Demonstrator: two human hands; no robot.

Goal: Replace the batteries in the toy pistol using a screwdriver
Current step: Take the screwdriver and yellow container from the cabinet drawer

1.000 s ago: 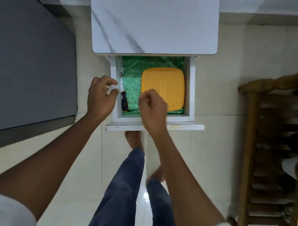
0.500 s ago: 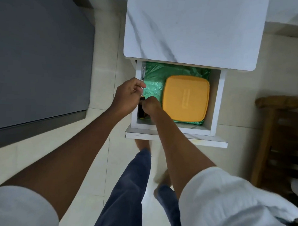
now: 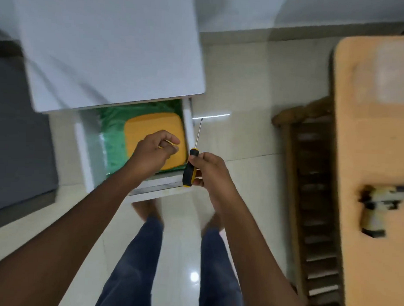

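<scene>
My right hand [image 3: 207,170] grips a screwdriver [image 3: 191,166] by its black and yellow handle, the thin shaft pointing up past the drawer's right wall. My left hand [image 3: 154,152] hovers over the orange box, fingers loosely curled, thumb and forefinger close together with nothing clearly in them. The toy pistol [image 3: 377,208], pale with dark parts and blurred, lies on the light wooden table [image 3: 368,135] at the right edge. No batteries are visible.
An open white drawer [image 3: 87,149] under a marble-topped cabinet [image 3: 108,46] holds green plastic [image 3: 113,136] and an orange lidded box [image 3: 151,128]. A wooden slatted chair [image 3: 309,202] stands between me and the table. My legs and bare feet are on the glossy tiled floor.
My right hand has lifted the screwdriver out of the drawer's left side and carried it to the right of the drawer. The left hand moved over the orange box. The view swung right.
</scene>
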